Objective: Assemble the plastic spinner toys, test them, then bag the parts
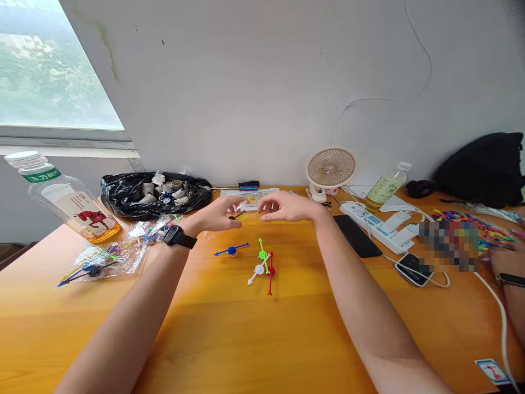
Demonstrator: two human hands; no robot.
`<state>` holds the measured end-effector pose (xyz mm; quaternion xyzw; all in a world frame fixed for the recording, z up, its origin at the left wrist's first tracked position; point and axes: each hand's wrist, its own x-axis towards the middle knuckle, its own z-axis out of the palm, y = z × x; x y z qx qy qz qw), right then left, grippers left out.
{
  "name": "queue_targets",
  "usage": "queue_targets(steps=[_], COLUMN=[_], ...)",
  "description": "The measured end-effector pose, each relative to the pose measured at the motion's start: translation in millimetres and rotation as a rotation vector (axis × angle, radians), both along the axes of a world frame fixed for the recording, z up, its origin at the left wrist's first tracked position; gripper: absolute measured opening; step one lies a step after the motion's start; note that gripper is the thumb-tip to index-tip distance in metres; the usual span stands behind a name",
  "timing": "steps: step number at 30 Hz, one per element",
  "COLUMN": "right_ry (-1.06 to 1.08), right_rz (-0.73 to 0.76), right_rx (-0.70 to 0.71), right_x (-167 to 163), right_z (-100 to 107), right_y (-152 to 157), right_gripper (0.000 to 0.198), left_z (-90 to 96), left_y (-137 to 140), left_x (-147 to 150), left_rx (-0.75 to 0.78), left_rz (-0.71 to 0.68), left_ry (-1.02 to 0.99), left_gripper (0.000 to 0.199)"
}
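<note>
My left hand [221, 212], with a black watch on its wrist, reaches over the table toward a clear plastic bag [256, 214]; its thumb and fingers are apart. A thin black pointer piece [237, 216] shows close to that thumb, and I cannot tell whether they touch. Opposite it, my right hand [285, 207] has bent fingers with a gap between thumb and fingertips, at the bag's other side. Nearer me lie small double-ended arrow spinners: a blue one [232, 251] by itself, and a green one [263, 255], a white one [258, 269] and a red one [271, 271] bunched together.
Bagged spinners [96, 268] and a tilted tea bottle [74, 202] are at left. Behind are a black bag of scraps [156, 194], a screwdriver [248, 186] and a fan [331, 167]. A phone [356, 235], power strips [379, 227] and another person's hand [506, 262] are right.
</note>
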<state>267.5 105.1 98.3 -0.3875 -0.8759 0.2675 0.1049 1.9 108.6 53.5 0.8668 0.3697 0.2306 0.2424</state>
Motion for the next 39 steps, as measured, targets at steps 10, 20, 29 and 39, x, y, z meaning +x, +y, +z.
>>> queue_targets(steps=[10,20,29,39], right_ry=[0.370,0.846,1.009,0.131], right_rz=[-0.030,-0.094,-0.231,-0.077], right_rx=[0.043,0.195,0.220,-0.028], right_x=[-18,-36,-29,-11], right_z=[1,20,17,-31], right_y=[-8,-26,-11,18], right_gripper=[0.024,0.022,0.008,0.013], left_z=[8.3,-24.7,-24.5,-13.4], left_y=[-5,3,-14,12], left_x=[-6,1,46,-1], left_rx=[-0.329,-0.812,-0.673,-0.668], left_rz=[-0.088,-0.465,-0.342,0.164], left_ry=[-0.222,-0.811,-0.722,-0.948], left_gripper=[0.069,0.087,0.052,0.042])
